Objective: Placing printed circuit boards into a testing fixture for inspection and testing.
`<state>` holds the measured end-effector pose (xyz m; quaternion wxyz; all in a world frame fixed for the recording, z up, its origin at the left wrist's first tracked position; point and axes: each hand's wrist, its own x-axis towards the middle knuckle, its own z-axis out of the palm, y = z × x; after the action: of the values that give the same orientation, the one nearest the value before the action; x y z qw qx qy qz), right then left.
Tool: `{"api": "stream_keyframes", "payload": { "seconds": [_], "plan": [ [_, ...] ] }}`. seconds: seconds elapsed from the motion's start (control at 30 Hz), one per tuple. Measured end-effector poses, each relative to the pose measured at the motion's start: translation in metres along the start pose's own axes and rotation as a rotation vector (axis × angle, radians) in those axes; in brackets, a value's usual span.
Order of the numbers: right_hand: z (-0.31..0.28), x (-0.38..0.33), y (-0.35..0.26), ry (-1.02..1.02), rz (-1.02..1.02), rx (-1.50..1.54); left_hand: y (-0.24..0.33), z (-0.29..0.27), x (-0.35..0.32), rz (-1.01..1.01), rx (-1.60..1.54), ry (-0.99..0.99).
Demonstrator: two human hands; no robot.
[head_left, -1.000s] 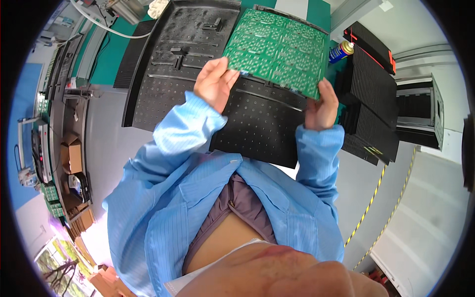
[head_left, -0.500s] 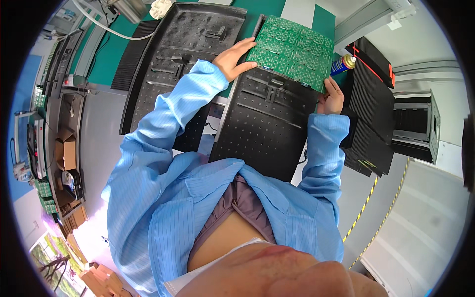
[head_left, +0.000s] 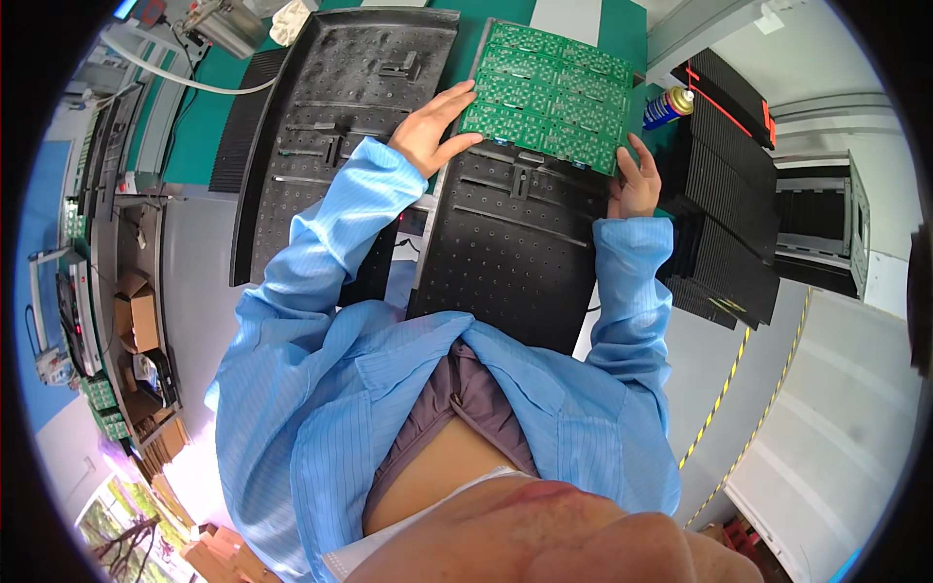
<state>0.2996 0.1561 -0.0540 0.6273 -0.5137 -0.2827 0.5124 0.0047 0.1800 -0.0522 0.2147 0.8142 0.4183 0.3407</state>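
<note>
A green circuit board panel [head_left: 549, 97], printed with a repeated pattern, lies over the far part of the right-hand black perforated tray [head_left: 515, 253]. My left hand [head_left: 430, 136] holds its left edge, thumb and fingertips against the board. At the near right corner, my right hand [head_left: 637, 180] has its thumb on the panel's edge, with the index finger raised a little. Parts of the right fingers are hidden. Another black perforated tray [head_left: 379, 97], with a slotted holder on it, stands to the left of my left hand.
A blue spray can [head_left: 669, 107] lies right of the panel. Black ribbed racks [head_left: 724, 194] stand farther right. Behind the left tray are a metal cylinder [head_left: 228, 27], a pale hose [head_left: 185, 80] and a white crumpled cloth [head_left: 290, 21]. Green matting [head_left: 199, 146] covers the bench.
The view has shifted slightly, and the panel has settled a little leftward on the tray. My right fingers have spread somewhat at its corner. My left hand stays at the left edge.
</note>
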Motion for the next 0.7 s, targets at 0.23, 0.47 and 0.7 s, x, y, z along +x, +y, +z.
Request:
{"api": "stream_keyframes", "payload": {
  "seconds": [0.23, 0.47, 0.7],
  "plan": [
    [0.0011, 0.0021, 0.0062, 0.128, 0.090, 0.019, 0.0007, -0.0030, 0.0010, -0.004, 0.074, -0.032],
    [-0.0022, 0.0011, 0.0022, 0.094, 0.136, 0.042, -0.0020, -0.0040, 0.0028, -0.015, 0.077, -0.041],
    [-0.0016, 0.0022, 0.0006, 0.050, 0.193, 0.051, 0.0018, -0.0037, 0.0037, -0.029, 0.085, -0.022]
  ]
}}
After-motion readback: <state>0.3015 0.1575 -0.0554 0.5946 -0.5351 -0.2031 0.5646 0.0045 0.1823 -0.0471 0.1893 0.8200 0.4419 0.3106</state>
